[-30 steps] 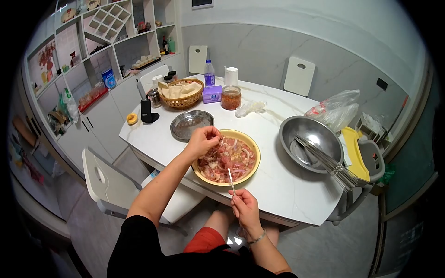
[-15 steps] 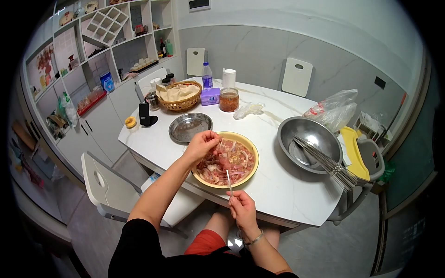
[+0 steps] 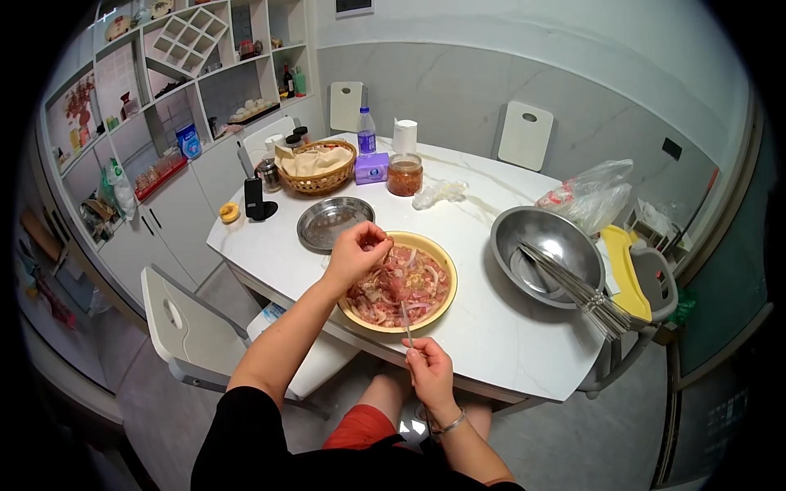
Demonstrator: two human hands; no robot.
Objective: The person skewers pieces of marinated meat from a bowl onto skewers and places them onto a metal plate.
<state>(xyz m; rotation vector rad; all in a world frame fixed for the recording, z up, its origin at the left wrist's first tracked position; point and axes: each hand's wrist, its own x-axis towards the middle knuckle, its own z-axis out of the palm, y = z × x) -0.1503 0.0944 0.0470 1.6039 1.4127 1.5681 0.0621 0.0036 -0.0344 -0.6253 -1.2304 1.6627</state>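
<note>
A yellow-rimmed bowl (image 3: 449, 288) near the table's front edge holds raw sliced meat (image 3: 401, 282) mixed with onion strips. Over the bowl's upper left side, my left hand (image 3: 360, 255) is closed in a pinch on what looks like a piece of meat, mostly hidden by the fingers. My right hand (image 3: 429, 372) grips a thin metal skewer (image 3: 407, 322) in front of the bowl, its tip pointing up over the meat. Just behind the left hand lies a round metal tray (image 3: 315, 225).
On the right, a large steel bowl (image 3: 509, 233) carries a bundle of metal skewers (image 3: 573, 288). Behind stand a wicker basket (image 3: 323, 182), a jar (image 3: 404, 177), a purple box (image 3: 371, 169) and a plastic bag (image 3: 585, 196). A white chair (image 3: 188, 327) is at the left.
Both hands stay almost in place. My left hand's fingers shift slightly above the bowl, and the skewer in my right hand moves a little.
</note>
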